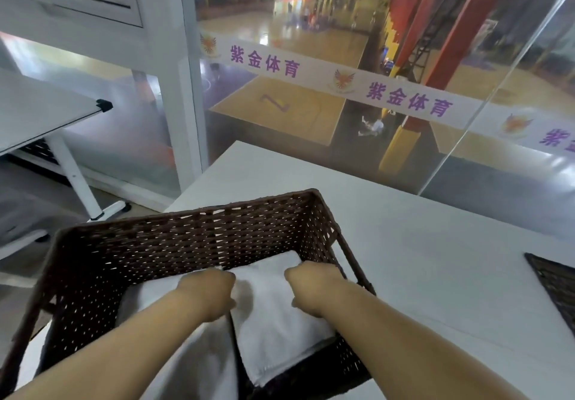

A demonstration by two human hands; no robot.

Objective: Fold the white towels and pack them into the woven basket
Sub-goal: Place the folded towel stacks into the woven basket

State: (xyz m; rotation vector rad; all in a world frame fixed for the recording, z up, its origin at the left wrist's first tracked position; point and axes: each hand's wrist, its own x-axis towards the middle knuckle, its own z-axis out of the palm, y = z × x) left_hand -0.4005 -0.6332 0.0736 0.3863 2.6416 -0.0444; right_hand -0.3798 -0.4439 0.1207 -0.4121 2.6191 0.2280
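Down inside the basket (186,213), a folded towel (280,325) is being gripped by the left hand (207,294) and right hand (311,287), both curled onto it. Ideally it is being lowered flat, tucked against the second towel (152,295) beside the left hand, folds squared.

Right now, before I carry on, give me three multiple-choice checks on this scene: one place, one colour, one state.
1. Where is the towel between the left hand and right hand?
A on the table
B in the basket
C on the floor
2. What colour is the basket?
A dark brown
B white
C green
3. How does that towel lie?
A balled up
B draped over the rim
C folded flat

Answers:
1 B: the woven walls surround it.
2 A: the weave is dark brown.
3 C: it shows as a neat layered rectangle.
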